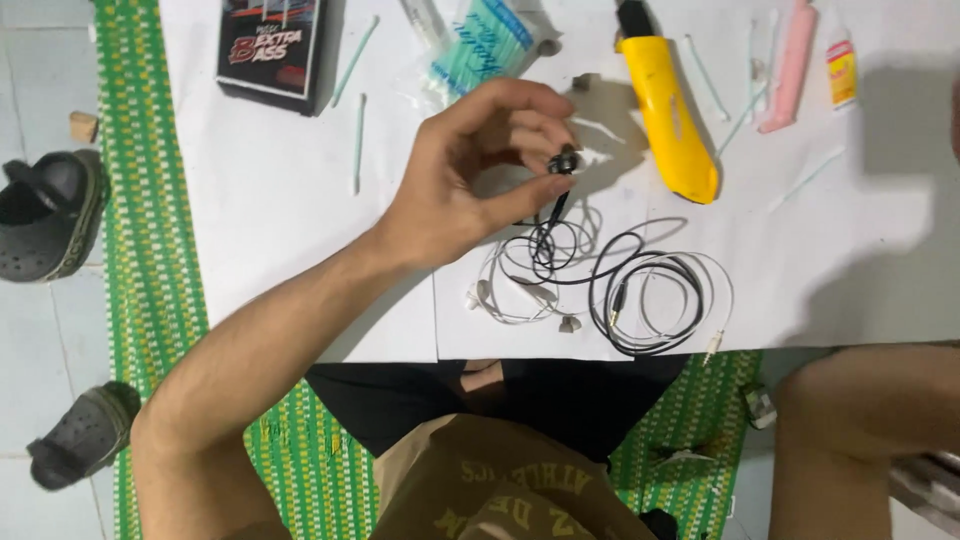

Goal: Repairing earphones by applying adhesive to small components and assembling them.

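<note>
The left hand point(470, 170) hovers over the middle of the white sheet point(280, 200), thumb and fingertips pinched narrow on a black earbud point(564, 160) — its cable hangs down to the black coil point(640, 290) lying near the sheet's near edge. A white earphone cable point(520, 290) is tangled with the black one there, its buds touching the sheet.

The right hand is out of view; only a knee shows at the right, past the sheet's near right corner.

Just beyond the pinched earbud, toward the far edge, lies a yellow tool point(670, 110), tilted. A pink tube point(790, 65) and a small glue bottle point(842, 70) lie near the far right corner. A pack of swabs point(480, 45) sits at the far edge — loose swabs point(357, 140) are scattered beside it. A black box point(272, 45) rests at the far left corner. The sheet lies on a green mat point(150, 250), with two sandals point(50, 210) on the floor to its left.
</note>
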